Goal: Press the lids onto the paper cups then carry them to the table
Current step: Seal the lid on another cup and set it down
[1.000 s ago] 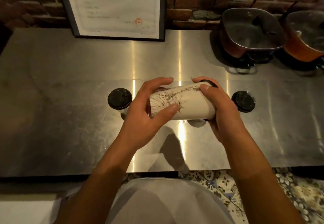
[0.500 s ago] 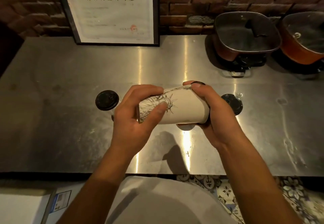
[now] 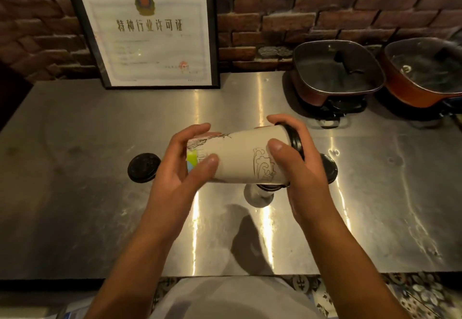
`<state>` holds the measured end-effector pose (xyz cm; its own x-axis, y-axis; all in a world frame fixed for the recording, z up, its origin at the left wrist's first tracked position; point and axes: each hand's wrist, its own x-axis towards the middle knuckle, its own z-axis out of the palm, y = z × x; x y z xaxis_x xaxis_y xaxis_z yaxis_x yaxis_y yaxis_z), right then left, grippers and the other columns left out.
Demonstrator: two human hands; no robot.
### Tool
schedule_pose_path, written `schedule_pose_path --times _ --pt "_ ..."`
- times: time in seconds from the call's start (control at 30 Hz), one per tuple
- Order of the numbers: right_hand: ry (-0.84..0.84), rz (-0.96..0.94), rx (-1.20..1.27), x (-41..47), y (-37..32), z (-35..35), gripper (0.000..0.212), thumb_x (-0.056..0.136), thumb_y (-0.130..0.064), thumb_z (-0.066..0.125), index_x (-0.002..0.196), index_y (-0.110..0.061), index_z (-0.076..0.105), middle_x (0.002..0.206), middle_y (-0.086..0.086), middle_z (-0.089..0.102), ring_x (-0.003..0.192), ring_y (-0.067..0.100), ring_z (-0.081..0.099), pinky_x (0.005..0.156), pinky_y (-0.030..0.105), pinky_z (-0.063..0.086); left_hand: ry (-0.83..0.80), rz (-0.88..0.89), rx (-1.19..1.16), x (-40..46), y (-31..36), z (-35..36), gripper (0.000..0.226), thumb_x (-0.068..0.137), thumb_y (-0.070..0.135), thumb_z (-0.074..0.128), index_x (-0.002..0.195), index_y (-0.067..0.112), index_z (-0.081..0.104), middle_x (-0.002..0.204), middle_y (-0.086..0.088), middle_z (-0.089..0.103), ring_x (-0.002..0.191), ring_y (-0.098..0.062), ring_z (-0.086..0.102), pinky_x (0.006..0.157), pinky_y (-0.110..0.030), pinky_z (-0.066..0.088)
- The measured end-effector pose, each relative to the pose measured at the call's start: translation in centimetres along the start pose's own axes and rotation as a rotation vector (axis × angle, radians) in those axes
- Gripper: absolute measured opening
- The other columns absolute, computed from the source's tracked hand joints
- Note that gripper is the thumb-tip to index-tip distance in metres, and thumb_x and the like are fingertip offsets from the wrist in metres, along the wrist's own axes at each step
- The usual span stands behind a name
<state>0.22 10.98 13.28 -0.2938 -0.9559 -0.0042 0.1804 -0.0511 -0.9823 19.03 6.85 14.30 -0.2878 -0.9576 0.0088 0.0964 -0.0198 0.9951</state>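
A white paper cup (image 3: 240, 158) with line drawings lies on its side in the air above the steel counter (image 3: 87, 193). My left hand (image 3: 182, 168) grips its bottom end. My right hand (image 3: 300, 168) wraps round the rim end, where a black lid (image 3: 296, 140) sits on the cup. A cup with a black lid (image 3: 143, 167) stands on the counter to the left. Another black-lidded cup (image 3: 330, 171) stands on the right, partly behind my right hand. A third cup (image 3: 260, 193) stands below the held one, mostly hidden.
A framed certificate (image 3: 150, 31) leans against the brick wall at the back. Two lidded electric pots (image 3: 337, 73) (image 3: 425, 76) stand at the back right. The counter's front edge (image 3: 75, 281) runs close to my body, with patterned floor below at the right.
The cup has turned in my hands, showing a different drawing and a green patch. The view has tilted up and shifted, so the certificate shows more fully.
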Motion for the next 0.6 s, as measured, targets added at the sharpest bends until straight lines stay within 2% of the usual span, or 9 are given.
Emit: schedule_pose_path --times 0.1,0.2,0.27,0.33,0.4,0.5,0.6 --pt "0.038 0.213 0.139 0.8 -0.6 -0.3 0.037 0.081 -0.042 0.063 0.116 -0.032 0.069 0.104 0.007 0.073 0.094 0.027 0.074 0.063 0.034 0.059 -0.076 0.126 0.065 0.2 -0.3 -0.4 0.061 0.071 0.031 0.077 0.125 0.053 0.059 0.131 0.015 0.064 0.122 -0.018 0.064 0.088 -0.03 0.06" --pt "0.008 0.278 0.206 1.2 -1.3 -0.2 0.037 0.081 -0.039 0.062 0.114 -0.024 0.07 0.094 0.006 0.075 0.081 0.021 0.075 0.056 0.032 0.058 -0.04 0.095 0.093 0.3 -0.3 -0.8 0.059 0.07 0.036 0.082 0.119 0.06 0.06 0.126 0.022 0.064 0.121 -0.017 0.064 0.087 -0.032 0.061" --pt "-0.008 0.272 0.154 1.2 -1.5 0.0 0.037 0.081 -0.041 0.062 0.114 -0.026 0.07 0.096 0.006 0.075 0.084 0.022 0.076 0.059 0.034 0.059 0.007 0.081 0.126 0.2 -0.1 -1.0 0.059 0.071 0.041 0.085 0.123 0.053 0.06 0.121 0.021 0.064 0.117 -0.014 0.066 0.083 -0.028 0.062" --pt "0.008 0.189 0.042 1.0 -1.2 0.3 0.034 0.082 -0.044 0.062 0.115 -0.036 0.068 0.105 0.002 0.073 0.095 0.023 0.075 0.067 0.034 0.061 0.012 0.062 0.112 0.3 -0.2 -1.0 0.068 0.071 0.05 0.083 0.131 0.035 0.055 0.118 0.016 0.066 0.108 -0.017 0.072 0.075 -0.027 0.063" --pt "0.013 0.0 -0.069 0.5 -1.0 0.7 0.036 0.082 -0.045 0.064 0.117 -0.047 0.061 0.112 -0.005 0.068 0.105 0.019 0.072 0.072 0.03 0.061 0.012 0.03 0.083 0.1 -0.2 -1.0 0.074 0.077 0.063 0.074 0.134 0.022 0.052 0.112 0.006 0.069 0.085 -0.029 0.077 0.063 -0.03 0.063" --pt "-0.047 -0.228 -0.194 -0.3 -0.7 1.2 0.048 0.08 -0.047 0.064 0.126 -0.049 0.05 0.121 -0.009 0.062 0.113 0.017 0.067 0.076 0.033 0.064 0.049 -0.049 0.166 0.0 -0.3 -1.1 0.047 0.097 0.059 0.047 0.122 0.02 0.055 0.094 -0.003 0.074 0.055 -0.028 0.071 0.051 -0.034 0.06" --pt "-0.088 -0.229 -0.204 -0.5 -0.7 1.5 0.05 0.08 -0.045 0.064 0.128 -0.046 0.05 0.122 -0.008 0.061 0.114 0.02 0.066 0.079 0.038 0.064 0.044 -0.106 0.179 -0.4 0.1 -1.2 0.048 0.088 0.053 0.042 0.116 0.017 0.057 0.084 -0.007 0.074 0.055 -0.023 0.07 0.051 -0.028 0.059"
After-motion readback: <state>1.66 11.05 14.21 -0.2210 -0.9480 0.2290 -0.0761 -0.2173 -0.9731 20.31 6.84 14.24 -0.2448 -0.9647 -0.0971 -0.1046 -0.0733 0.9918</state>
